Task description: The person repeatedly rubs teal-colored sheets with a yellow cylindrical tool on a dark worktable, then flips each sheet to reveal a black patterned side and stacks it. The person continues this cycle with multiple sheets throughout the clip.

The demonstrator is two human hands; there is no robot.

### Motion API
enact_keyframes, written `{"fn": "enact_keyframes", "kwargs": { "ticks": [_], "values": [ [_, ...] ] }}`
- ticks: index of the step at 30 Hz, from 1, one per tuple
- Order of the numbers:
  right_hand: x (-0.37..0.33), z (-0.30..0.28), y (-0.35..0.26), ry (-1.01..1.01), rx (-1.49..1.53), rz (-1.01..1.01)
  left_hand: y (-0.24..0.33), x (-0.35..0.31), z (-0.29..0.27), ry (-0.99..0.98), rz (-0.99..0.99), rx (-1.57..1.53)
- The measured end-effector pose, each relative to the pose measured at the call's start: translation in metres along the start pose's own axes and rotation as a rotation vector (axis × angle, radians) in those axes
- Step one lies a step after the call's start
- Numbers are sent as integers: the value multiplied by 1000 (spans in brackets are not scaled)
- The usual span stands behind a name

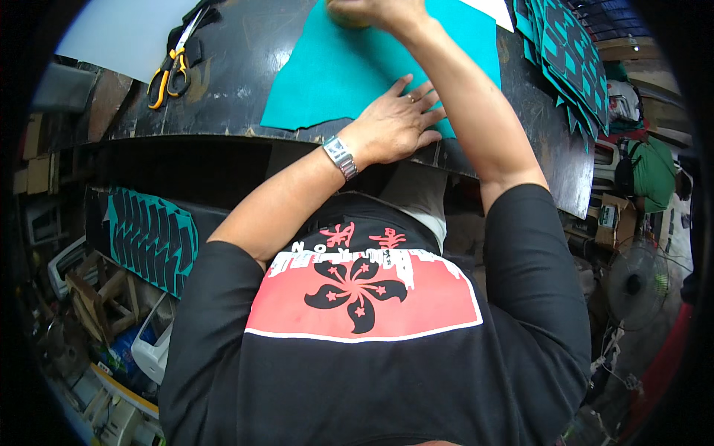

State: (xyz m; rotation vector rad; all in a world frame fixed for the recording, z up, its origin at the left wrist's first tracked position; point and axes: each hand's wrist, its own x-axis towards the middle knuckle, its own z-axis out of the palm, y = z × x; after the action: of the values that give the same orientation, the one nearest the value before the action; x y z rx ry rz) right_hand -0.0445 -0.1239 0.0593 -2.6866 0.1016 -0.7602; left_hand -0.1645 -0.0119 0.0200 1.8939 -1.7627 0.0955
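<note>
The person's left hand (394, 126) lay on the near part of a teal sheet (327, 82), palm down and fingers (398, 87) apart, with the thumb nearest the front edge of the bench (245, 56). A silver watch (340, 157) circled that wrist. The right forearm reached up across the sheet, and the right hand (383, 10) was over a yellowish-brown thing (346, 18) near the sheet's far part. The upper edge of the view cut that hand off, so it could not be told whether its fingers were clamped on the thing or only resting over it. The teal sheet spread flat across the middle of the black bench, its near edge close to the front. To its left, well apart, lay scissors (170, 78) with orange and black handles toward the person, near a pale sheet (111, 33). To its right was a pile of teal pieces (573, 56) with black shapes; similar pieces (152, 241) lay lower left, below the bench top
</note>
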Motion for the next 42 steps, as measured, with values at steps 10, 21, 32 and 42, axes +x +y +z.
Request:
{"fn": "enact_keyframes", "kwargs": {
  "ticks": [10, 21, 32, 42],
  "values": [
    [-24, -41, -44, -37, -91, -152, -2, -3, 6, 68, 0, -117],
    [18, -30, -26, -41, -195, -42, 9, 3, -7, -101, -130, -39],
    [23, -67, 110, 96, -443, 287, 11, 8, -12, -116, -129, 7],
    [-55, -135, 125, 132, -526, 414, 9, 6, -6, -82, -97, 61]
  ]
}}
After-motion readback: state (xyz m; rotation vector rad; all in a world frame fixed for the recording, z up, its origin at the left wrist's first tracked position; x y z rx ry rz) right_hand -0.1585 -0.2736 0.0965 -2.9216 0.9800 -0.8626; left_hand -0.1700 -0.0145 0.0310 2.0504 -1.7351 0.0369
